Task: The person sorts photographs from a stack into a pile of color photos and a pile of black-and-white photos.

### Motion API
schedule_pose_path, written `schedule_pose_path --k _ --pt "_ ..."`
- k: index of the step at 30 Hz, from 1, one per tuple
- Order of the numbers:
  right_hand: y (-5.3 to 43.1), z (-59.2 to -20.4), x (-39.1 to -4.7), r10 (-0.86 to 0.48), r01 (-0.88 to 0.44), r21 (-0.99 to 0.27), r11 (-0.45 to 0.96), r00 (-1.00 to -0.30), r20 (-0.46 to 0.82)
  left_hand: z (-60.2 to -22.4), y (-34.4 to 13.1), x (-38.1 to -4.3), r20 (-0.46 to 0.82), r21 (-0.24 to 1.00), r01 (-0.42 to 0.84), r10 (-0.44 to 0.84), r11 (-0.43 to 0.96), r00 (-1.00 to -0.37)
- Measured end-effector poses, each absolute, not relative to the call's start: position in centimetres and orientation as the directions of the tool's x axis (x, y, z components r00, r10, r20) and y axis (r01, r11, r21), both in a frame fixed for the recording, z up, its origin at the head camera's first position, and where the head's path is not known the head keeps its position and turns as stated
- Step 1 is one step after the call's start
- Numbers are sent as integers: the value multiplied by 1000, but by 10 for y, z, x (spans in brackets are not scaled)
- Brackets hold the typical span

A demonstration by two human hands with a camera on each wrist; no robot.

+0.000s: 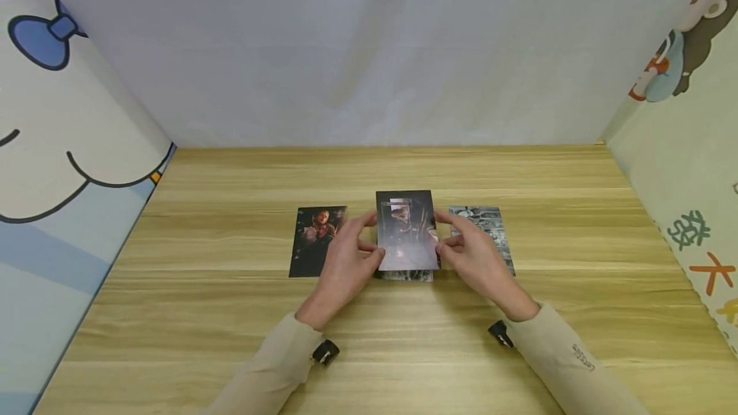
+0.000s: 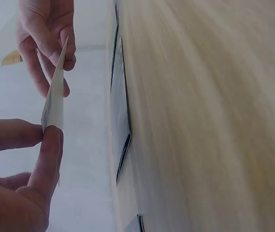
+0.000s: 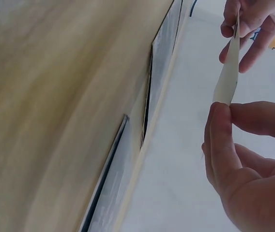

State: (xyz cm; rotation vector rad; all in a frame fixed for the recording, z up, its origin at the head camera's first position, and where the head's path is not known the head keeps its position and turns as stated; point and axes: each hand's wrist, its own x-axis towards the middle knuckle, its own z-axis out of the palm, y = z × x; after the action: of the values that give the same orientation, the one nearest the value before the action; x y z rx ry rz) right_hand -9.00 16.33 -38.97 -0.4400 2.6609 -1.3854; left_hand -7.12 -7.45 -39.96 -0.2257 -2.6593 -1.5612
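A dark, glossy photo card (image 1: 407,230) is held up above the table between both hands. The left hand (image 1: 348,253) pinches its left edge between thumb and fingers. On the opposite edge, the right hand (image 1: 474,255) pinches it the same way. Both wrist views show the card (image 2: 55,99) nearly edge-on, its pale back (image 3: 228,79) turned toward the table. Below it lies a grey-toned card (image 1: 406,276), mostly hidden in the head view. A dark card with a figure (image 1: 314,235) lies beside the left hand; a black-and-white card (image 1: 490,229) is partly covered by the right hand.
The wood-grain table (image 1: 403,351) carries the three flat cards in a row. A pale cloth wall (image 1: 380,50) rises behind it. Cartoon-printed panels (image 1: 75,114) flank the table at left and right. Each sleeve has a dark wrist device (image 1: 325,352) near the cuff.
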Motion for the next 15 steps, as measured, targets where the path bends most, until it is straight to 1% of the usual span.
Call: schedule_pose_path --k 11,15 --pt "164 -387 -89 -294 -207 -854 477 -953 67 -398 -78 -72 9 934 29 57 355 -998" --pt "162 -386 -89 -289 -199 -862 466 -955 64 -398 -81 -73 22 940 36 45 341 -999"
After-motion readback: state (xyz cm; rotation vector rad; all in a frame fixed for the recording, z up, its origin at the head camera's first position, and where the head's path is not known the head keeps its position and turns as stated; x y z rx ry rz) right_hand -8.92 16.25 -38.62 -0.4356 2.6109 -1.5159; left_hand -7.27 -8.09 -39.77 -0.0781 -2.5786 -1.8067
